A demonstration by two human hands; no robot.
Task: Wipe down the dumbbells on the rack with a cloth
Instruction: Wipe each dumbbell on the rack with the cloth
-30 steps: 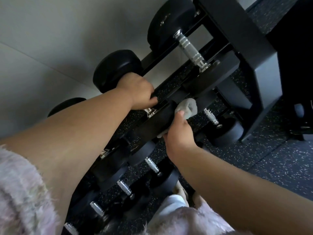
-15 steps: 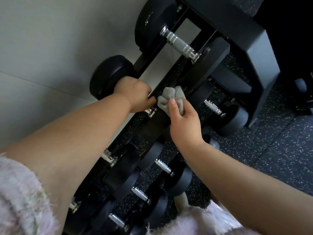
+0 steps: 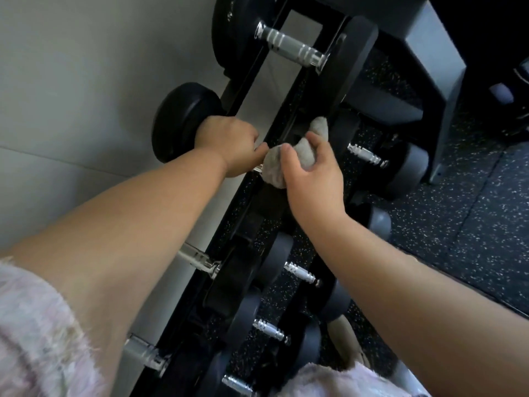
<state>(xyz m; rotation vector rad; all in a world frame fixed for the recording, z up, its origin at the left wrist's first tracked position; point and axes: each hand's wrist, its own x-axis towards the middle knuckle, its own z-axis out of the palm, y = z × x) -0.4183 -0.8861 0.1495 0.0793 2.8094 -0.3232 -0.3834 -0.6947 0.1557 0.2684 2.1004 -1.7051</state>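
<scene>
Fingers (image 3: 316, 140) of right hand (image 3: 312, 181) clutch cloth (image 3: 273, 167), now touching left hand (image 3: 229, 144)

Person wearing fuzzy pale-pink top (image 3: 343, 379), showing at bottom edge of view, loose fibres sticking out along its border. Left sleeve (image 3: 37, 333) of same fabric ending in shaggy, frayed-looking edge, pile showing faint lilac and cream tints. Left forearm (image 3: 128, 224) and right forearm (image 3: 400, 282) showing bare down to left hand (image 3: 229, 147) and right hand (image 3: 312, 179). Fingers (image 3: 319, 143) going uncovered too.
</scene>
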